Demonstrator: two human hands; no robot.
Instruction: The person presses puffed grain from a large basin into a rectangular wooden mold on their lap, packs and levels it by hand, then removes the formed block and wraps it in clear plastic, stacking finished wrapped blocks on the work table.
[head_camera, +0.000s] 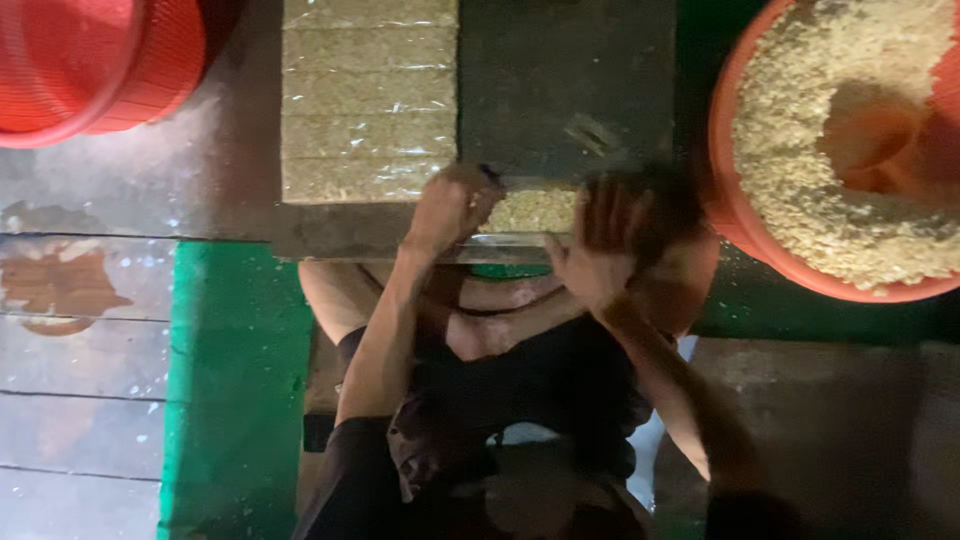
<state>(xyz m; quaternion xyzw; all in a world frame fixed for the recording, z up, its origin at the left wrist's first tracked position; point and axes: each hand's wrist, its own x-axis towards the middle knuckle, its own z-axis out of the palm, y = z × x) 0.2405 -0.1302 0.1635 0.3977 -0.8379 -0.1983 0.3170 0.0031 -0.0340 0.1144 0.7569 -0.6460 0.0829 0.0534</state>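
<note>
A dark, worn wooden surface (570, 80) sits before my knees, its top scuffed and dull. To the right stands a big round orange plastic tub (745, 230), heaped with pale, crumbly grain hollowed into a crater at the middle. A red ribbed plastic basket (110, 60) shows at the upper left over wet grey floor planks (90, 330). On the surface lies a stack of flat rectangular blocks of pressed tan grain sealed in shiny clear plastic (368, 100), laid edge to edge in a column running away from me. At the near edge lies one more clear plastic packet of loose yellowish grain (530, 210), its long axis running left to right, between my hands. My left hand (450, 205) is clenched over the packet's left end, knuckles up. My right hand (610, 240) is blurred, fingers spread open, at the packet's right end; I cannot tell whether it touches.
</note>
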